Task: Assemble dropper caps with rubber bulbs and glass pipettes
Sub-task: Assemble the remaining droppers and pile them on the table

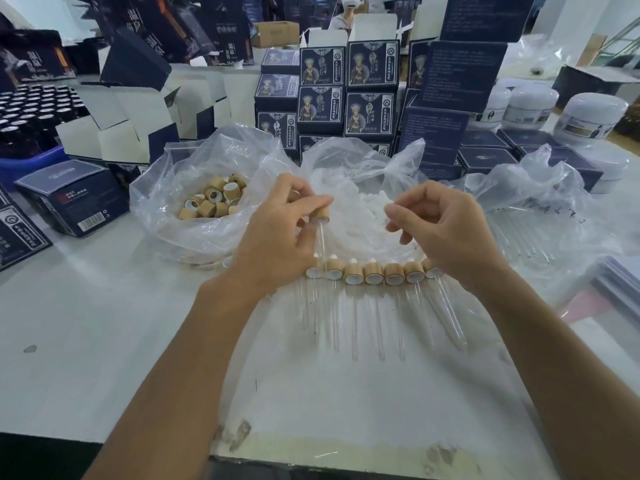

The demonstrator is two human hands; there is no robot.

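Above the white table (104,341), the left hand (277,233) pinches a bamboo-coloured dropper cap (321,213) between thumb and forefinger, its glass pipette (322,240) hanging down from it toward the table; the right hand (446,230) hovers just beside it with its fingers (398,216) loosely curled, and whether they hold anything I cannot tell; below both hands a row of finished droppers (374,273) lies on the table, caps side by side and touching, white bulbs pointing away from the person and clear pipettes pointing toward them; to the left a clear plastic bag (166,216) holds loose bamboo caps (214,199), some showing white liners; behind the hands a second clear bag (363,168) holds white rubber bulbs (370,206); to the right a third bag (540,188) holds loose glass pipettes (519,233); behind the bags stand stacks of dark blue cartons (370,88) printed with a figure in a headdress, a round logo and vertical Chinese characters too small to read; a dark blue box (72,199) lying at the left carries a barcode and small print that cannot be made out; open cartons (131,112) with white flaps stand behind it; white jars (595,114) with labels sit at the far right; rows of dark bottles (31,109) fill the far left.
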